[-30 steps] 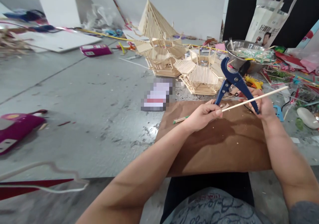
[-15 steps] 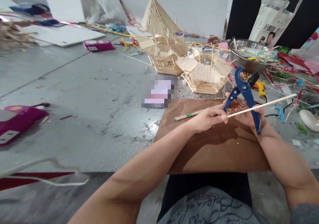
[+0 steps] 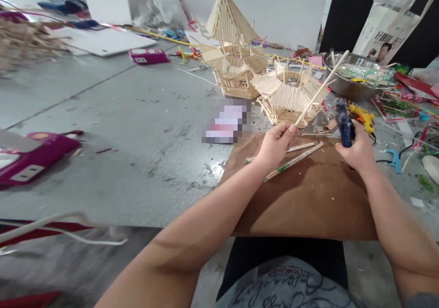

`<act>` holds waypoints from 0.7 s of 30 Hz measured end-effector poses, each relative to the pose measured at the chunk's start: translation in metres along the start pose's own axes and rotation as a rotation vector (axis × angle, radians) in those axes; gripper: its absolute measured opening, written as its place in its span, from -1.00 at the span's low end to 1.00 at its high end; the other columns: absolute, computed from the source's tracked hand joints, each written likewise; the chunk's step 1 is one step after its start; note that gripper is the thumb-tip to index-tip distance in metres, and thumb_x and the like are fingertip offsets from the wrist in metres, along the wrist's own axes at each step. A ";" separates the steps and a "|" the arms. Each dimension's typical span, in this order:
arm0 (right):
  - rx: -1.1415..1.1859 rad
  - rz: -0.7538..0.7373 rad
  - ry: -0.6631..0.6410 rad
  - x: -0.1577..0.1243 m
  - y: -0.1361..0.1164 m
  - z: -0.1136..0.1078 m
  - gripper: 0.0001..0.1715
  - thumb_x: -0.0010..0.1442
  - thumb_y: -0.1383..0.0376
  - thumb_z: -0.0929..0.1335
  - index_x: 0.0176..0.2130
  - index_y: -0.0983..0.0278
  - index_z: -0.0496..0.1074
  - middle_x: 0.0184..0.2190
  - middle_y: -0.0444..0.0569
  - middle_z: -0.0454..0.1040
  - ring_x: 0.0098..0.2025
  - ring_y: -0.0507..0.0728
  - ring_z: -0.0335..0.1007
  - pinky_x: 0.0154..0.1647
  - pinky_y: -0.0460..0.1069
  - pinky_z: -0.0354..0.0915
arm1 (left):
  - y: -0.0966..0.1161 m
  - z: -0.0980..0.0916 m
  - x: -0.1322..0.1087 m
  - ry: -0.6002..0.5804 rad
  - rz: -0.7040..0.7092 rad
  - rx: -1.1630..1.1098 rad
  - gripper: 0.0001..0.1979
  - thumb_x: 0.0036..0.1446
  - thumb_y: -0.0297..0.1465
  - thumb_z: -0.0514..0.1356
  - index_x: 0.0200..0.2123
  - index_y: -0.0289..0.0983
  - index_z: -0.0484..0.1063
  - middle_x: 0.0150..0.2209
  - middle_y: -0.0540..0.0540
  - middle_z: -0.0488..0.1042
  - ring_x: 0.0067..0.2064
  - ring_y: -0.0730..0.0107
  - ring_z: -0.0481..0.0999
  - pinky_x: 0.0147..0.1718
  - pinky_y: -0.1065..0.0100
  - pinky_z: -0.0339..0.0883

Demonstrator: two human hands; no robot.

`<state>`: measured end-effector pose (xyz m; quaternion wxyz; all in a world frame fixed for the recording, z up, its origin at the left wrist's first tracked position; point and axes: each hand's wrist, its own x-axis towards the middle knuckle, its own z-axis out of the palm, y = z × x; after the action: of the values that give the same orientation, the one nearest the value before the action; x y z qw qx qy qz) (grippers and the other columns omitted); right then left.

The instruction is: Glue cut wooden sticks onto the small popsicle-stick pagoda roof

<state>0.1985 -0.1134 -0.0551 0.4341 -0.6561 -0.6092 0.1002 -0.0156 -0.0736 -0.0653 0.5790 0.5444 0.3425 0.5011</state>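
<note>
Pinched in my left hand [image 3: 277, 144] is a bare wooden chopstick [image 3: 322, 87], slanting up and to the right. My right hand [image 3: 361, 149] is closed round the handle of a blue pipe cutter [image 3: 344, 124], seen nearly end-on. Wrapped chopsticks [image 3: 295, 161] with green-marked ends lie under my left hand on brown paper [image 3: 308, 207]. Just behind stands a low six-sided stick model [image 3: 291, 98]. A taller stick pagoda [image 3: 236, 56] with a pointed roof is behind it to the left.
A phone [image 3: 224, 123], blurred out, lies left of the paper. Purple power strips [image 3: 44, 157] sit farther left. At the back right are a steel bowl [image 3: 360, 85] of wrapped sticks and a white bag [image 3: 384, 29]. A yellow glue gun [image 3: 365, 116] lies beyond my right hand.
My hands have moved apart. The chopstick has swung from nearly level to steeply upright. The pipe cutter has turned away, and wrapped chopsticks now show on the paper.
</note>
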 end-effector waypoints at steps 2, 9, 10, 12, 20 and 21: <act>-0.243 -0.109 -0.017 0.000 0.004 0.003 -0.35 -0.18 0.27 0.35 -0.02 0.27 0.29 -0.13 0.12 0.40 -0.05 0.31 0.30 0.00 0.20 0.20 | -0.001 -0.001 0.000 0.027 0.046 0.093 -0.66 0.03 -0.09 0.15 -0.46 -0.27 0.31 -0.67 0.14 0.03 -0.64 0.62 -0.01 -0.66 0.49 -0.12; -0.394 -0.172 -0.211 -0.005 0.002 0.013 -0.28 -0.14 0.22 0.34 0.06 0.27 0.26 -0.14 0.11 0.43 -0.11 0.30 0.35 -0.07 0.18 0.25 | -0.002 -0.001 -0.003 0.013 0.152 0.346 -0.76 0.13 -0.25 0.06 -0.48 -0.27 0.32 -0.61 0.09 0.14 -0.54 0.55 0.12 -0.53 0.48 0.07; -0.395 -0.176 -0.223 -0.006 0.000 0.013 -0.28 -0.14 0.23 0.34 0.07 0.27 0.26 -0.14 0.11 0.43 -0.11 0.30 0.35 -0.06 0.18 0.25 | -0.001 0.000 -0.003 0.001 0.153 0.366 -0.77 0.13 -0.26 0.05 -0.48 -0.27 0.32 -0.61 0.09 0.16 -0.53 0.55 0.15 -0.51 0.48 0.09; -0.391 -0.192 -0.253 -0.009 -0.003 0.014 -0.28 -0.13 0.24 0.33 0.07 0.30 0.27 -0.13 0.13 0.44 -0.10 0.30 0.35 -0.05 0.18 0.25 | 0.001 0.002 -0.005 -0.028 0.150 0.399 -0.79 0.13 -0.30 0.05 -0.47 -0.28 0.34 -0.60 0.08 0.20 -0.50 0.54 0.20 -0.46 0.48 0.13; -0.369 -0.264 -0.305 -0.017 -0.011 0.018 -0.35 -0.14 0.25 0.32 0.01 0.25 0.31 -0.14 0.06 0.47 -0.10 0.28 0.38 -0.07 0.15 0.29 | -0.003 0.004 -0.005 -0.137 0.181 0.336 -0.83 0.10 -0.46 0.05 -0.39 -0.33 0.44 -0.41 -0.02 0.46 -0.30 0.44 0.41 -0.24 0.44 0.27; -0.371 -0.269 -0.300 -0.018 -0.011 0.018 -0.36 -0.13 0.25 0.32 0.01 0.25 0.32 -0.15 0.05 0.48 -0.10 0.28 0.39 -0.09 0.15 0.30 | -0.003 0.004 -0.005 -0.142 0.182 0.330 -0.82 0.10 -0.46 0.05 -0.38 -0.33 0.45 -0.40 -0.03 0.48 -0.29 0.43 0.43 -0.24 0.43 0.28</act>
<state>0.1744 -0.1221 -0.0657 0.2209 -0.6154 -0.7562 0.0242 -0.0120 -0.0792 -0.0686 0.4570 0.6946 0.3276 0.4487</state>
